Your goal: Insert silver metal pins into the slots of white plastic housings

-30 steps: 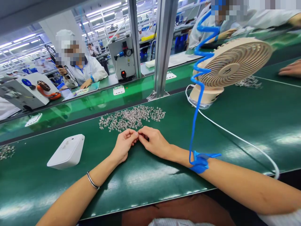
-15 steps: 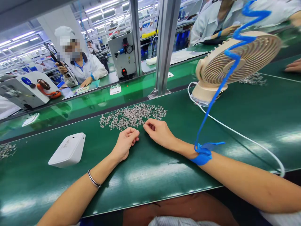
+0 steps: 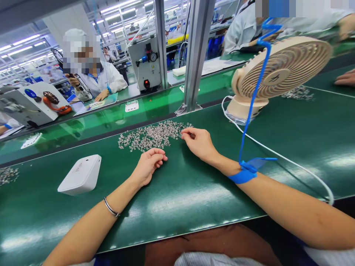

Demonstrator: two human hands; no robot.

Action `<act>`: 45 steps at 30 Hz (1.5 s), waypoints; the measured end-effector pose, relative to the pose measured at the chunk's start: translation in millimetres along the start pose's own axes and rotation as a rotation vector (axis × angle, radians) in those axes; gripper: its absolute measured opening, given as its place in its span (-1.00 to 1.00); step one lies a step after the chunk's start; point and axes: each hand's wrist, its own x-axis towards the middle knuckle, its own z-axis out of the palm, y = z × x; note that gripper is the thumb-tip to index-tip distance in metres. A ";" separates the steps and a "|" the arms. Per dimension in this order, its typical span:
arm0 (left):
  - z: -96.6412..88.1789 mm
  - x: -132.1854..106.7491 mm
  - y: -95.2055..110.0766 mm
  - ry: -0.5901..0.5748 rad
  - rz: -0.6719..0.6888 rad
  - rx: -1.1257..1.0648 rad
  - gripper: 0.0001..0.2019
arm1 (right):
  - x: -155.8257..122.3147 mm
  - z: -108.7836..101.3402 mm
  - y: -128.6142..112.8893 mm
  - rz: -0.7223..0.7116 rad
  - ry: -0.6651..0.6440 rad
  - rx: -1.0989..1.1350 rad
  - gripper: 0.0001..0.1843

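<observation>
A spread pile of small shiny metal pieces point(image 3: 151, 136) lies on the green bench top point(image 3: 177, 218). My right hand point(image 3: 202, 145) is at the pile's right edge, thumb and forefinger pinched together; anything between them is too small to make out. A blue wrist strap point(image 3: 244, 173) with a coiled cord circles that wrist. Just in front of the pile is my left hand point(image 3: 149, 166), its fingers curled and the thumb pressed against them. Whatever it may hold is hidden. A metal bangle point(image 3: 110, 207) sits on the left forearm.
To the left stands a white plastic box point(image 3: 79, 173), with more metal pieces point(image 3: 8, 176) at the far left. A beige fan point(image 3: 277, 77) and its white cable point(image 3: 291, 162) are on the right. Behind the pile rises a metal post point(image 3: 197, 55). Co-workers sit across the line.
My right hand has moved right and away from me, along the pile's edge, apart from the left. The left hand has barely moved; its fingers are slightly looser. White parts beyond have shifted left.
</observation>
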 end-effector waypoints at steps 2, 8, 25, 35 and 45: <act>0.1 0.0 0.4 0.002 -0.007 -0.003 -0.77 | 2.7 -2.0 3.4 0.009 0.019 0.018 -0.80; 1.4 -0.7 0.6 0.015 -0.017 -0.006 -0.78 | -6.8 1.2 -3.0 -0.045 -0.038 0.067 -0.80; 1.0 -0.2 -3.0 0.026 0.012 0.032 -0.74 | -31.3 4.2 -30.0 -0.140 -0.662 0.303 -0.76; 1.6 -0.4 1.2 0.022 -0.003 -0.006 -0.76 | -17.7 -2.8 -27.7 0.124 -0.564 0.433 -0.77; 0.7 -0.4 1.5 0.005 -0.013 -0.007 -0.74 | -5.7 -1.1 -13.5 0.227 -0.140 0.372 -0.78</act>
